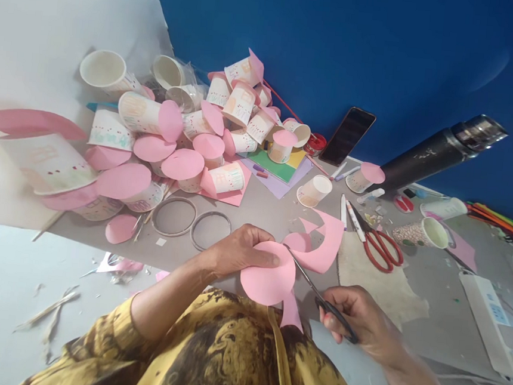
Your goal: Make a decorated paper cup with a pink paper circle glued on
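My left hand (243,252) pinches a round piece of pink paper (268,280) between the thumb on top and fingers hidden beneath. In my right hand (357,318) are black-handled scissors (319,295), their blades reaching to the circle's upper right edge. A curved pink offcut (323,246) lies just beyond the blades on the table. Below them, a narrow pink strip (291,314) hangs at the circle's lower right. Two metal-looking rings (174,216) lie on the table past my left wrist.
Many decorated paper cups (239,104) with pink paper tops are piled at the left and back. Red-handled scissors (381,248), markers (355,221) and a plain cup (314,190) lie to the right. A phone (349,136) and a black flask (435,153) lean against the blue wall.
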`<action>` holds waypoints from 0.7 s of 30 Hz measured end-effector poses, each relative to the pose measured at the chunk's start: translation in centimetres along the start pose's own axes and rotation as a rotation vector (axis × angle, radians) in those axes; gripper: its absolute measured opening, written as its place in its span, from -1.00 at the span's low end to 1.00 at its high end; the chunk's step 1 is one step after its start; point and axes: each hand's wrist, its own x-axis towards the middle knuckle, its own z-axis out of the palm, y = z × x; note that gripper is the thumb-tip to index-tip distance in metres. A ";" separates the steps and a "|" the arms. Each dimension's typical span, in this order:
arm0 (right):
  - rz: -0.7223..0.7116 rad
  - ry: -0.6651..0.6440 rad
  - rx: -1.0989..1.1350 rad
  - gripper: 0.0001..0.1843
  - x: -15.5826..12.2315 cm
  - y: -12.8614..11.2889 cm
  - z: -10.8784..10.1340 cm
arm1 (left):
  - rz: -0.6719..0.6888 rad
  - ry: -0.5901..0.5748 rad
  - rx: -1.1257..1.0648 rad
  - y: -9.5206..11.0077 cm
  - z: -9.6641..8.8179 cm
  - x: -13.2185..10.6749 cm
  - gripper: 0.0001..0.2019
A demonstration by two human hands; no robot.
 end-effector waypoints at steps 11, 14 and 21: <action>0.016 0.033 -0.014 -0.46 0.1 0.0 0.1 | -0.008 -0.028 0.050 0.2 -0.3 0.3 -0.76; 0.004 0.010 -0.015 -0.45 0.2 0.4 0.0 | -0.008 -0.034 0.077 0.5 -0.2 0.3 -0.78; -0.014 0.043 -0.017 -0.46 1.0 0.2 -0.2 | -0.022 -0.002 0.085 0.6 -0.2 0.7 -0.74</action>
